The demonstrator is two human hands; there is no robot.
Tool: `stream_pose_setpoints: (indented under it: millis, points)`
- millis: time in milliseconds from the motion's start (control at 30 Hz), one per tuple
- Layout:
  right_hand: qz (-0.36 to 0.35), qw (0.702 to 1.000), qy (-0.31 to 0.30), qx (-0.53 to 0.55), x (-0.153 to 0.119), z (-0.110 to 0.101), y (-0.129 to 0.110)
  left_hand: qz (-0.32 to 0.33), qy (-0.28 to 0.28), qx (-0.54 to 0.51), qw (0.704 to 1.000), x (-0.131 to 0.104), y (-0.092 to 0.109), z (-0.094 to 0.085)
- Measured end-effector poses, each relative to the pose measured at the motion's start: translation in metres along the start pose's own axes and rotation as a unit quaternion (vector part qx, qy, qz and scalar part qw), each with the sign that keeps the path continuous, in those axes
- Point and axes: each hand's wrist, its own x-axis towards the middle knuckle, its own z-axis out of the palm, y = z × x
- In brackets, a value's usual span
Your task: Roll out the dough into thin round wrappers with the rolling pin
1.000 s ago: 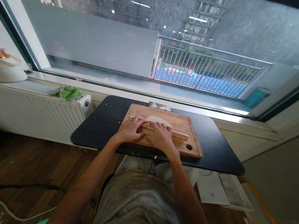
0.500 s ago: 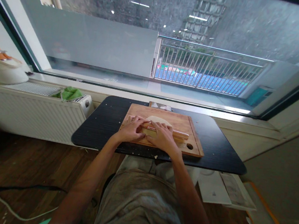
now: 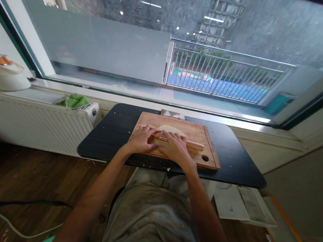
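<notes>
A wooden rolling pin (image 3: pixel 194 146) lies crosswise on a wooden cutting board (image 3: pixel 192 129), over a flat, pale piece of dough (image 3: pixel 172 129). My left hand (image 3: pixel 143 140) grips the pin's left part, fingers curled over the top and thumb on the near side. Close beside it, my right hand (image 3: pixel 175 147) is closed around the pin's middle, leaving its right end bare. Both hands partly cover the dough.
The board rests on a black table (image 3: pixel 235 156) scattered with small crumbs. Behind it sits a small tray (image 3: pixel 173 115) with whitish pieces. To the left stands a white radiator (image 3: pixel 42 123) carrying a green cloth (image 3: pixel 77 101). A large window closes off the far side.
</notes>
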Motion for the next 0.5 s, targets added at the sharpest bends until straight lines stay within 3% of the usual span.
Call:
stream_pose_setpoints:
  millis: [267, 500]
  points:
    - [-0.029, 0.999, -0.020, 0.020, -0.0023, -0.0048, 0.0098, -0.008, -0.003, 0.014, 1.000, -0.0007, 0.0020, -0.0013]
    - [-0.018, 1.000, -0.001, 0.021, -0.0009, 0.0027, 0.0084, -0.007, -0.005, -0.002, 1.000, -0.0015, 0.0045, -0.0033]
